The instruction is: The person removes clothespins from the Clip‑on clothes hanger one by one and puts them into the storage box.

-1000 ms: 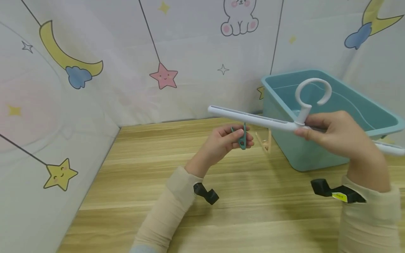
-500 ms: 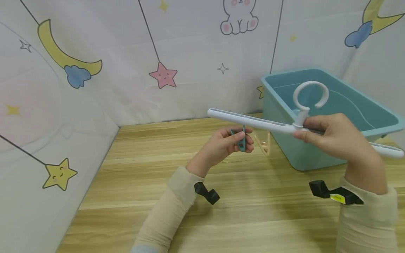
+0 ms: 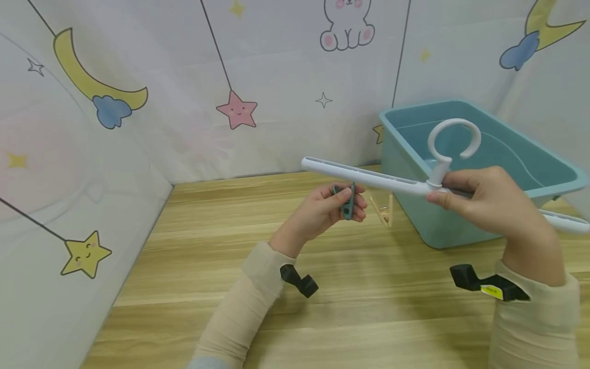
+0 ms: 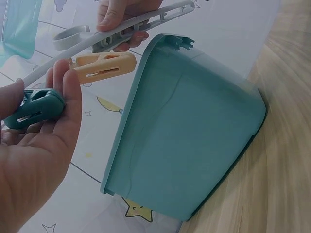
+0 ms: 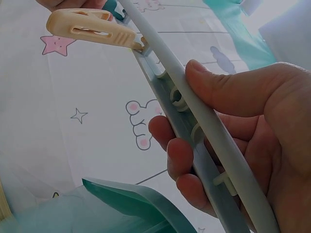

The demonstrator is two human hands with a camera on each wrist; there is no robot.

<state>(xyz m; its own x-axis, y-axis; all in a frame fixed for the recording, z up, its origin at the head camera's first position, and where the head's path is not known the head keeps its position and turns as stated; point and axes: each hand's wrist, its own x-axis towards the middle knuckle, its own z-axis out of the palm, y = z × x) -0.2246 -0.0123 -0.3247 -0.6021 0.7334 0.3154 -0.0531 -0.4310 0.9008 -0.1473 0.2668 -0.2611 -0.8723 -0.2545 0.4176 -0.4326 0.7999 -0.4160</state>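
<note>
My right hand (image 3: 502, 205) grips a white plastic clothes hanger (image 3: 364, 175) near the base of its round hook (image 3: 477, 137), thumb in front. Seen from the right wrist, its fingers curl round the slotted bar. A beige clothes peg (image 5: 87, 25) hangs from the bar's left half; in the head view it shows below the bar. Just left of that peg, my left hand (image 3: 318, 212) pinches a green clothes peg (image 4: 36, 108) between thumb and fingers, under the hanger's left arm. Whether the green peg touches the bar cannot be told.
A teal plastic bin (image 3: 415, 205) stands on the wood-grain table (image 3: 350, 307) at the right, behind the hanger. A white curtain (image 3: 286, 66) printed with stars and moons closes off the back and left. Black cameras sit on both wrists.
The green peg has turned slightly in my left hand and moved a little left. My right hand has lowered the hanger slightly; the beige peg still hangs from it.
</note>
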